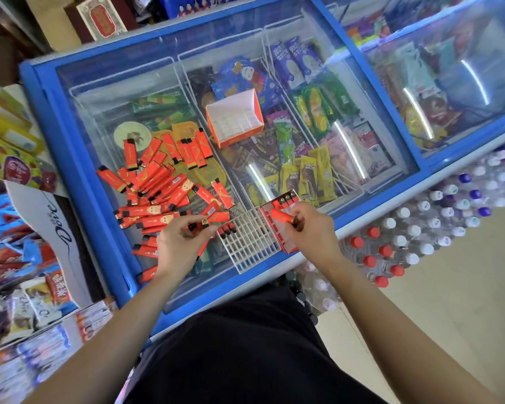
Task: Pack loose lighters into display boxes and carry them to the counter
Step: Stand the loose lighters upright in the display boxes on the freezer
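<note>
A heap of loose red lighters (155, 182) lies on the freezer's glass lid (105, 118) at the left. In front of me a display box with a white grid insert (250, 243) and a red back flap (277, 231) rests near the freezer's front edge; a few lighters stand in its far cells. My left hand (178, 243) grips a red lighter (199, 225) at the grid's left edge. My right hand (312, 228) holds another red lighter (280, 215) above the red flap. A second, empty display box (235, 118) stands farther back on the glass.
Packaged ice creams fill wire baskets under the glass. Shrink-wrapped water bottles (420, 228) are stacked on the floor at the right. Boxes of Dove chocolate and snacks (41, 258) crowd the left. A second freezer (449, 68) adjoins at the right.
</note>
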The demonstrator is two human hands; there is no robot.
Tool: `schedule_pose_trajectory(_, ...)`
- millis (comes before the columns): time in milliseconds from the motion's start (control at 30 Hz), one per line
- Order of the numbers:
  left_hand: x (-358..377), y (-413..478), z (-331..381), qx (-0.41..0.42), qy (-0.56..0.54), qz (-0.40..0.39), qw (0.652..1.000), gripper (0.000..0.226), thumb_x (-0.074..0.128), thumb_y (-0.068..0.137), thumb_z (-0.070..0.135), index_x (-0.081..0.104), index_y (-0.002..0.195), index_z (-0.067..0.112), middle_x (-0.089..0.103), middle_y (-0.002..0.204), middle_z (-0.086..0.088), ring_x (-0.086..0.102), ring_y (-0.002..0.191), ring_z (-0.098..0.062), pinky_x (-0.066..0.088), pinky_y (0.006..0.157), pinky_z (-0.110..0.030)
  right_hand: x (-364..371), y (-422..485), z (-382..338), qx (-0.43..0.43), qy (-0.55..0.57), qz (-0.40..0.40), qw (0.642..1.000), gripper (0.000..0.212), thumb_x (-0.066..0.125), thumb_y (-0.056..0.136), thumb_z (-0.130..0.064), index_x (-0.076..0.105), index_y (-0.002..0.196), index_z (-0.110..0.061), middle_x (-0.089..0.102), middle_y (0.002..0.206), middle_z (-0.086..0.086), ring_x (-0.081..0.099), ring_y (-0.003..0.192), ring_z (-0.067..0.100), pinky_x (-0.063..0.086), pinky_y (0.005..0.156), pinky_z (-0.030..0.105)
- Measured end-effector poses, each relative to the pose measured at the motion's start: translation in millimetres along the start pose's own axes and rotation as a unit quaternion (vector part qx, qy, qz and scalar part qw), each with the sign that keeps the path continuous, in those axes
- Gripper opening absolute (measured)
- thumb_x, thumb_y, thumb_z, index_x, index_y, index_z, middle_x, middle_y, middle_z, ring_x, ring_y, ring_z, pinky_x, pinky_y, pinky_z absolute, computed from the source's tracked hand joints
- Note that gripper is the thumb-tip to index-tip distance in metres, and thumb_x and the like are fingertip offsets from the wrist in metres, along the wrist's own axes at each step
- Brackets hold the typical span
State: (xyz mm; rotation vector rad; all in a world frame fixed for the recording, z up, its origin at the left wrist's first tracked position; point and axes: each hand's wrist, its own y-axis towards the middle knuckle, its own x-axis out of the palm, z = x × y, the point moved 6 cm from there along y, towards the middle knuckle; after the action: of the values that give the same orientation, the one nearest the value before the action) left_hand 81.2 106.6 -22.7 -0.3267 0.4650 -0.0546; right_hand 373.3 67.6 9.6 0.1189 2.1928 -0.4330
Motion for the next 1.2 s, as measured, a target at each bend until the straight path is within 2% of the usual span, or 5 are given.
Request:
schedule_pose_trajectory(333,-20,-25,31,0.072,-0.027,0.017,0.997,0.024,0.084,0.079,0.027,0.077,0.102,0.027,0.069,0.095,0.004,0.057,0.065,-0.018,0.047,0.059,-0.014,13,14,-5,-0.087,-0.064,0.101,0.989,0.018,0.077,0.087,-0.026,0.067,0.083,-0.011,0.060,0.065,0.001,0.049,0.051,0.018,0.035,0.053,0.026)
schedule_pose_trajectory(567,-18,-28,39,0.071,-0.029,0.009,0.997,0.025,0.083,0.080,0.026,0.076,0.103,0.026,0.069,0.098,0.005,0.060,0.071,-0.014,0.047,0.062,-0.009,10,10,14,0.035,0.061,0.095,0.993,0.017,0.075,0.084,-0.015,0.072,0.101,-0.016,0.068,0.087,-0.004,0.063,0.075,0.012,0.057,0.077,0.036)
schedule_pose_trajectory(733,-18,-26,42,0.076,-0.012,0.006,0.997,0.027,0.083,0.080,0.026,0.078,0.106,0.020,0.069,0.097,0.005,0.059,0.070,-0.014,0.047,0.062,-0.011,3,1,-3,-0.007,0.114,0.136,0.984,0.023,0.075,0.081,-0.032,0.074,0.092,-0.012,0.067,0.083,0.000,0.063,0.070,0.012,0.055,0.069,0.024)
schedule_pose_trajectory(967,-29,-15,32,0.047,-0.010,0.026,0.999,0.026,0.084,0.080,0.033,0.078,0.105,0.026,0.070,0.093,0.005,0.058,0.067,-0.012,0.047,0.061,-0.013,-5,44,-63,-0.074,0.180,0.088,0.977,0.020,0.075,0.087,-0.009,0.071,0.107,-0.010,0.072,0.094,-0.004,0.064,0.083,-0.004,0.050,0.077,0.010)
schedule_pose_trajectory(1200,-44,-13,21,0.000,-0.059,0.059,0.997,0.024,0.084,0.080,0.031,0.077,0.103,0.028,0.069,0.080,0.006,0.061,0.060,-0.012,0.050,0.058,-0.018,-1,153,-116,-0.150,0.105,0.078,0.980,0.023,0.071,0.089,-0.005,0.073,0.112,-0.009,0.075,0.105,0.002,0.069,0.091,0.011,0.055,0.089,0.022)
